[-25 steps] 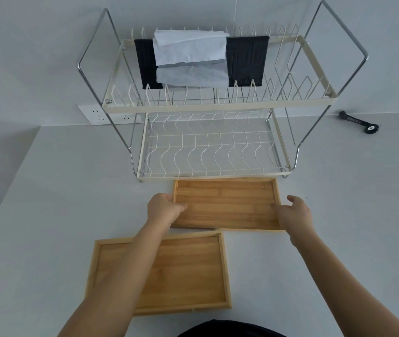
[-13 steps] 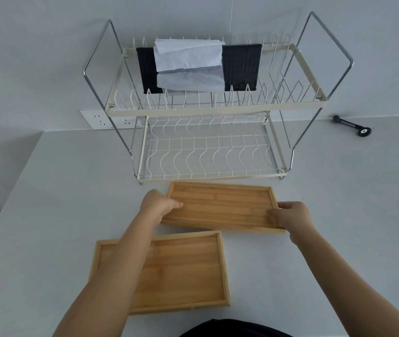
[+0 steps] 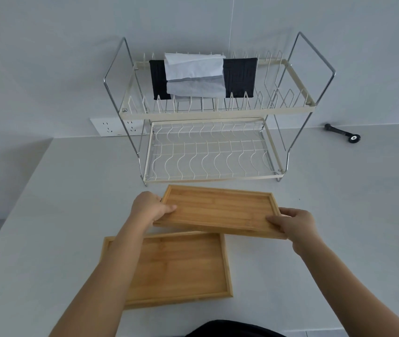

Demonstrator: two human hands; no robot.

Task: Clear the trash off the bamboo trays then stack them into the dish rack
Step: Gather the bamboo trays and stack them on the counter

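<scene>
Bamboo fills our grip: our left hand (image 3: 150,207) clamps the left end of the upper bamboo tray (image 3: 220,210), our right hand (image 3: 295,223) its right end, just before the two-tier dish rack (image 3: 208,113), overlapping the lower bamboo tray (image 3: 176,266) on the white counter (image 3: 47,203).

We see two bamboo trays, the upper tray (image 3: 220,210) and the lower tray (image 3: 179,266), both of pale, fine-grained wood with a smooth, faintly satin finish. The dish rack (image 3: 208,113) pairs shiny chromed metal side hoops with cream-coated wire that looks matt. Over its top tier hang a black cloth (image 3: 241,77) (woven, with a raised line pattern) and a white, papery sheet (image 3: 193,68), softly creased. The countertop (image 3: 339,215) is a smooth, matt pale grey.
</scene>
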